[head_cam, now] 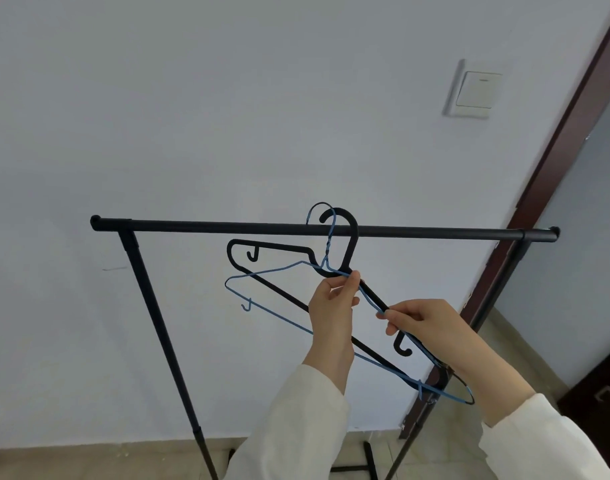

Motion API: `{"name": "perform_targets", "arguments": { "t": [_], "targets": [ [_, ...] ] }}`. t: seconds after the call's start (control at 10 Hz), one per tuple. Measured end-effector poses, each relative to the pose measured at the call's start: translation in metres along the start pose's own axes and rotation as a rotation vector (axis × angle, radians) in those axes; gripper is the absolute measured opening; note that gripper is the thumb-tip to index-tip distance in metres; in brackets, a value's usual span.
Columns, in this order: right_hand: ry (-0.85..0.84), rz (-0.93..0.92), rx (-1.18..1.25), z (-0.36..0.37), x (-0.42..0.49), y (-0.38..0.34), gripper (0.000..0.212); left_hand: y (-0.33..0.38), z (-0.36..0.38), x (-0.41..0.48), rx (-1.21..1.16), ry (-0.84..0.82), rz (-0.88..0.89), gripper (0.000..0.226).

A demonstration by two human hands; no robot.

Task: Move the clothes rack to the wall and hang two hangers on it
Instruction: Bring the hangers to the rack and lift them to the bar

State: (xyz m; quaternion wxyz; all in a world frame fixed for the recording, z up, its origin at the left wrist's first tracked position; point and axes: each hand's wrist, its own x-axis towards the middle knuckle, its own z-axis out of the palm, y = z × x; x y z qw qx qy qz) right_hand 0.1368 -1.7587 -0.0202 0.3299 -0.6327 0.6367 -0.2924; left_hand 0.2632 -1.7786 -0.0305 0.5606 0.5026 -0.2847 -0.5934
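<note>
White wall behind clothes rack; light switch, door frame right.

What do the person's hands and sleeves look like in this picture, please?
Both hands, left hand and right hand, are bare: no gloves, rings or watch show. Each arm wears a long, loose cream-white sleeve that ends at the wrist, plain and without markings.

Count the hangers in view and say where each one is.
2. The black hanger and the blue wire hanger overlap at the rail, hooks at the bar, both held by both hands.
</note>
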Motion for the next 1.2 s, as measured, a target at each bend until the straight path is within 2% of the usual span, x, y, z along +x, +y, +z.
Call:
{"name": "perform_targets", "arguments": {
  "t": [0.2,0.7,1.0,1.1,1.2],
  "targets": [
    [0.005,0.001,0.000,0.003,-0.002,-0.006,0.024,-0.001,-0.004,0.001,-0.004,-0.001,0.021,0.011],
    [0.016,0.051,-0.043,0.013,0.004,0.001,0.013,-0.012,-0.012,0.002,0.011,-0.005,-0.003,0.014],
    [0.035,0.026,-0.014,0.021,-0.001,0.003,0.013,-0.018,-0.017,-0.006,0.023,-0.026,-0.028,0.030],
    [0.026,0.024,-0.005,0.023,-0.002,0.007,0.007,-0.020,-0.024,-0.010,-0.005,-0.007,-0.026,0.030],
    [0.104,0.010,-0.002,0.025,-0.008,0.005,0.025,-0.022,-0.033,-0.017,0.008,0.067,0.010,0.033]
  ]
}}
